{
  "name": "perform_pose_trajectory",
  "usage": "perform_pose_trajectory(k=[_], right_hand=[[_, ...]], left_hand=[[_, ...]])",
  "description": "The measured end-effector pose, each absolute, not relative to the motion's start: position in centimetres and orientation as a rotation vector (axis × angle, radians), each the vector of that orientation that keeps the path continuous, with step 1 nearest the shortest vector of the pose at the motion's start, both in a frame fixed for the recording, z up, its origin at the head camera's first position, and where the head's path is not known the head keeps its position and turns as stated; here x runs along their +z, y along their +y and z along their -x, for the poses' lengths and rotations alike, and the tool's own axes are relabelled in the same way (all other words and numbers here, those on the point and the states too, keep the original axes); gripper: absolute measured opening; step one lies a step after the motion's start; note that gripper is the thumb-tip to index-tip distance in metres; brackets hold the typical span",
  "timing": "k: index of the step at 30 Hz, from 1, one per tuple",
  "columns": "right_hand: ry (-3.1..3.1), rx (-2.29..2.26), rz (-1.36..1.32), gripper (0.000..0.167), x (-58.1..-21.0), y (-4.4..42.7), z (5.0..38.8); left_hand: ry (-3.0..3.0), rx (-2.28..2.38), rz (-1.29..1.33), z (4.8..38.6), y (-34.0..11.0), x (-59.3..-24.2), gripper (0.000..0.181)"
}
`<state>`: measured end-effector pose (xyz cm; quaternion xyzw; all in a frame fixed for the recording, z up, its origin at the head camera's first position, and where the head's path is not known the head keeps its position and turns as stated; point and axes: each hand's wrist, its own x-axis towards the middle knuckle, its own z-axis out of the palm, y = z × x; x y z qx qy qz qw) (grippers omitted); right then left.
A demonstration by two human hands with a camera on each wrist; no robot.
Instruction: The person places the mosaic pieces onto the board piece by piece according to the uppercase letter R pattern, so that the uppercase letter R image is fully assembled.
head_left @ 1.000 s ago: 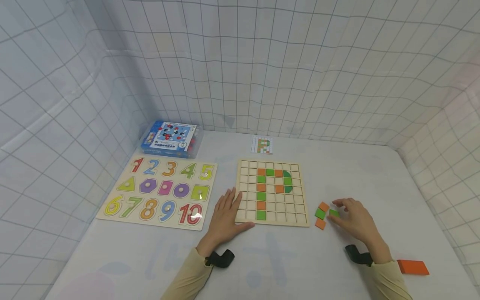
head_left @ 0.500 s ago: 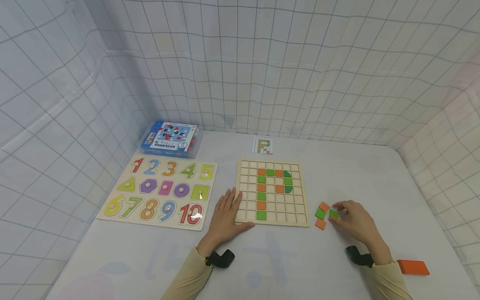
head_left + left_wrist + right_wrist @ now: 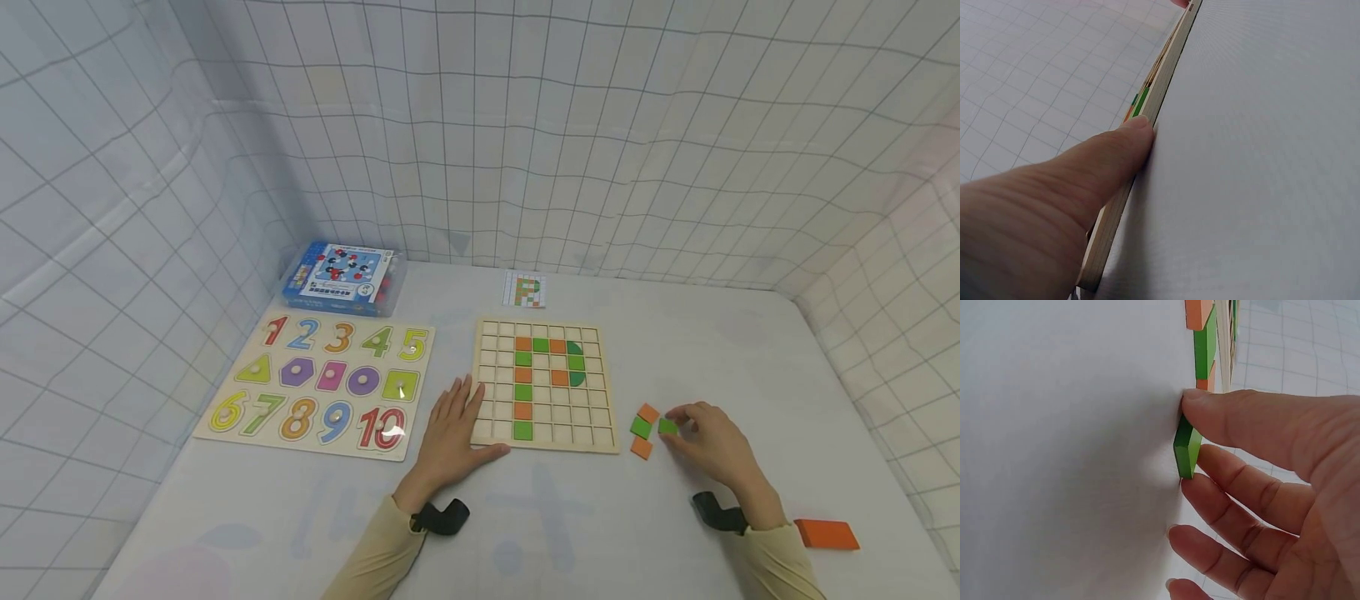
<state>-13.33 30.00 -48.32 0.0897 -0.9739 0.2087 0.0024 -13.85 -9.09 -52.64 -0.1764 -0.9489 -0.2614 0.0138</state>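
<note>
The wooden grid board [image 3: 543, 440] lies flat, with orange and green tiles [image 3: 522, 392] set in several of its squares. My left hand [image 3: 447, 442] rests at the board's lower left corner, fingers straight; its thumb lies along the front edge in the left wrist view. To the right of the board, my right hand [image 3: 708, 442] pinches a green square tile [image 3: 1187, 447] between thumb and fingertips, low at the table. Two loose orange tiles [image 3: 641, 447] and another green tile [image 3: 641, 427] lie just left of that hand.
A small pattern card [image 3: 524, 289] lies behind the board. On the left are a number-and-shape puzzle board [image 3: 318, 387] and a blue clear-lidded box [image 3: 341, 279]. An orange block [image 3: 827, 534] lies by the right sleeve.
My right fingertips have drawn in slightly around the green tile, which has turned a little. My left hand and the board stay where they were.
</note>
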Motion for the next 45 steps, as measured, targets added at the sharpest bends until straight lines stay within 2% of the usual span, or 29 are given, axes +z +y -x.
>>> perform_pose_trajectory(k=[13,27,45], right_hand=[[-3.104,0.817,-0.182,0.025,-48.5,30.3,13.6],[-3.007,0.884,-0.233,0.02,-47.4,29.7,14.3],[-2.848,0.834,-0.661,0.02,-46.9,20.6,19.8]], left_hand=[[-2.953,-0.832,0.549,13.8,-9.1,-52.4,0.098],[-2.951,-0.821,0.555,13.8,-9.1,-52.5,0.098],[-2.926,-0.815,0.586,13.8,-9.2,-52.3,0.097]])
